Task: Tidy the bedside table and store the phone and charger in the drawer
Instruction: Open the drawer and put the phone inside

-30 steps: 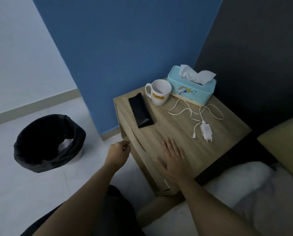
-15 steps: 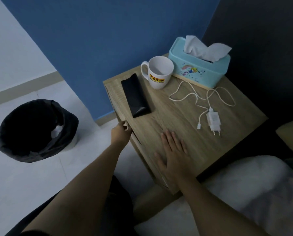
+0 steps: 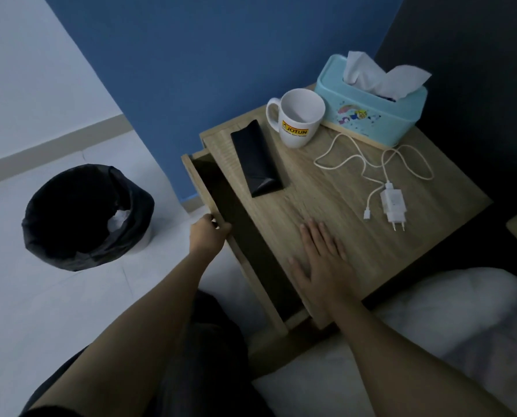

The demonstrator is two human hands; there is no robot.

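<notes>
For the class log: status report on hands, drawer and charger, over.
Left hand gripping drawer front, drawer part open. Right hand flat on table. Charger on top, not yet stored. Nothing in the way.

A drawer (image 3: 221,212) of a wooden bedside worktop (image 3: 326,188) is held part-open by the left hand (image 3: 207,233), gripped on its front edge, while the right hand (image 3: 320,260) is laid flat on top. A black phone (image 3: 255,159), a white mug (image 3: 299,117), a tissue box (image 3: 371,112) and a white charger (image 3: 394,204) with its cable are seen on the surface. A lined bin (image 3: 86,218) is seen on the floor nearby.
</notes>
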